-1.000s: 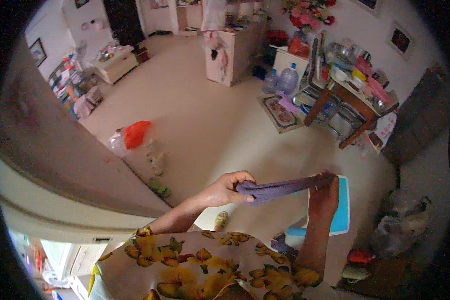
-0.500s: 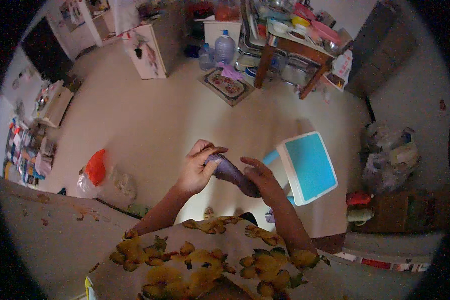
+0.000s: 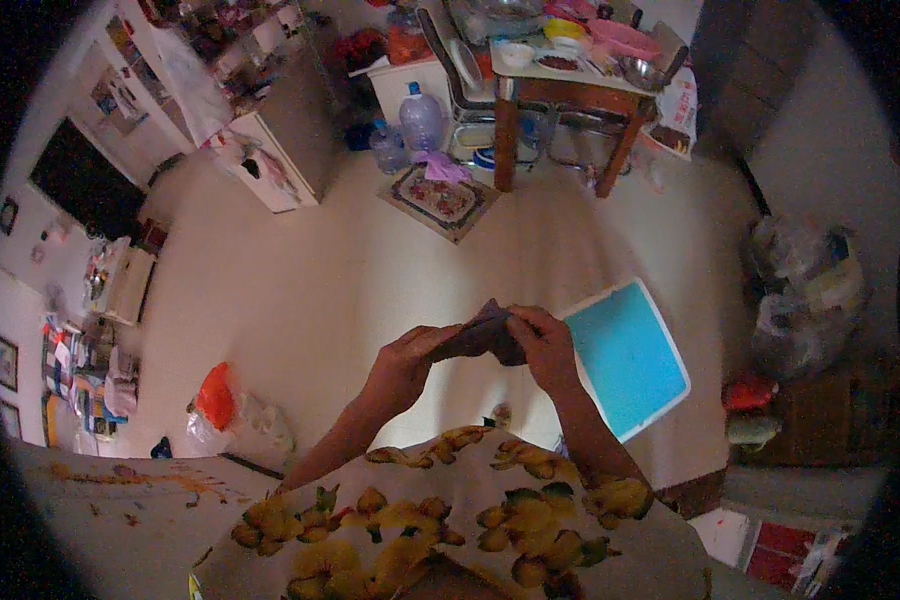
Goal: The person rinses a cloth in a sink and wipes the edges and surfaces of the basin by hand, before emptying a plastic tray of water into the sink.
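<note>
Stretched between my hands in front of my body is a dark purple-grey piece of cloth (image 3: 492,332), roughly sock-sized, with a raised peak at its middle. My left hand (image 3: 402,366) is closed on its left end, thumb along the fabric. At the other end, my right hand (image 3: 548,345) pinches the upper edge with fingers and thumb, and part of the cloth hangs below. A stool (image 3: 630,350) with a light blue top and white rim stands just right of my right hand.
Ahead stands a table (image 3: 570,80) loaded with bowls, near a patterned mat (image 3: 440,200) and a large water bottle (image 3: 420,118). Bags (image 3: 810,290) are piled at the right wall. An orange-red bag (image 3: 216,396) lies on the floor at left, and a white cabinet (image 3: 270,160) stands far left.
My right hand, fingers loose near the cloth's lower end before, now pinches its upper edge. The cloth has gone from slanting downward to spread between both hands. The view has shifted.
</note>
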`<state>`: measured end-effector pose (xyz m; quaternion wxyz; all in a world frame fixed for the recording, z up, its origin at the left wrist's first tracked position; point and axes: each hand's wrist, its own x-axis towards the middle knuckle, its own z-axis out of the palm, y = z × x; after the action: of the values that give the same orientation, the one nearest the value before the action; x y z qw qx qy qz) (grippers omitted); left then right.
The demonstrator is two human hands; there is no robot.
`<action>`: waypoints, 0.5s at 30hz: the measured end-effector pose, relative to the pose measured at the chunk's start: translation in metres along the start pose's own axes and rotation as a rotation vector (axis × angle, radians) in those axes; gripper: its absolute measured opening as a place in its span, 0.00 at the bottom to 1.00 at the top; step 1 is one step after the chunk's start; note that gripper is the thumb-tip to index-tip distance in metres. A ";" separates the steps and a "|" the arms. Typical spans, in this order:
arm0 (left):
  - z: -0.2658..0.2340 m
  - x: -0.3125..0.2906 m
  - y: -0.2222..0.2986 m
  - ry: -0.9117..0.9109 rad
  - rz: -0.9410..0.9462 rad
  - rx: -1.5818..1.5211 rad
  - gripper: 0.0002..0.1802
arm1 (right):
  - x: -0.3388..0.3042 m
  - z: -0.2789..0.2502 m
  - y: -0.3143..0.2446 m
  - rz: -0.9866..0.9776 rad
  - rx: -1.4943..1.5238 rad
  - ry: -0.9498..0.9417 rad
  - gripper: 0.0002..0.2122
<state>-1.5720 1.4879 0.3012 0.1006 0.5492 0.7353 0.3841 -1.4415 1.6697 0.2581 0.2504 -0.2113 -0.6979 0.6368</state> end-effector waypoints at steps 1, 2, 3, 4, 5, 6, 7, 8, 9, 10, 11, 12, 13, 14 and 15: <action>0.004 0.006 -0.006 0.031 -0.031 -0.102 0.21 | 0.010 -0.005 -0.007 -0.029 -0.077 -0.008 0.08; 0.007 0.013 -0.013 0.062 -0.061 -0.205 0.21 | 0.020 -0.009 -0.013 -0.058 -0.154 -0.014 0.08; 0.006 0.017 -0.019 0.062 -0.069 -0.199 0.21 | 0.026 -0.010 -0.019 -0.056 -0.147 -0.020 0.08; 0.005 0.021 -0.025 0.075 -0.087 -0.389 0.22 | 0.032 -0.009 -0.024 -0.077 -0.044 -0.033 0.07; 0.003 0.026 -0.029 0.088 -0.106 -0.581 0.23 | 0.038 -0.009 -0.026 -0.096 0.058 -0.044 0.07; 0.003 0.035 -0.030 0.089 -0.106 -0.579 0.23 | 0.046 -0.010 -0.023 -0.098 0.060 -0.046 0.07; 0.002 0.046 -0.028 0.075 -0.284 -0.885 0.24 | 0.054 -0.011 -0.020 -0.152 0.016 -0.079 0.07; 0.001 0.057 -0.028 0.057 -0.466 -1.190 0.26 | 0.063 -0.012 -0.017 -0.206 -0.028 -0.110 0.07; 0.000 0.067 -0.029 -0.027 -0.491 -1.206 0.32 | 0.071 -0.009 -0.022 -0.203 -0.028 -0.112 0.07; 0.003 0.073 -0.038 -0.026 -0.494 -1.209 0.32 | 0.079 -0.005 -0.029 -0.234 -0.017 -0.139 0.06; 0.007 0.077 -0.051 -0.127 -0.524 -1.132 0.31 | 0.087 -0.002 -0.037 -0.266 -0.007 -0.164 0.04; 0.008 0.088 -0.054 -0.227 -0.548 -1.057 0.30 | 0.094 -0.003 -0.043 -0.263 -0.014 -0.165 0.04; 0.010 0.098 -0.053 -0.313 -0.634 -0.823 0.25 | 0.100 -0.003 -0.049 -0.251 -0.040 -0.134 0.04; 0.006 0.107 -0.052 -0.370 -0.624 -0.727 0.19 | 0.108 -0.002 -0.051 -0.239 -0.067 -0.103 0.04; 0.005 0.112 -0.061 -0.342 -0.589 -0.761 0.17 | 0.118 -0.001 -0.048 -0.239 -0.079 -0.096 0.04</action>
<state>-1.6561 1.5828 0.2871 0.5162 0.2980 0.6401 0.4847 -1.5326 1.7377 0.3156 0.2824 -0.1058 -0.7539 0.5837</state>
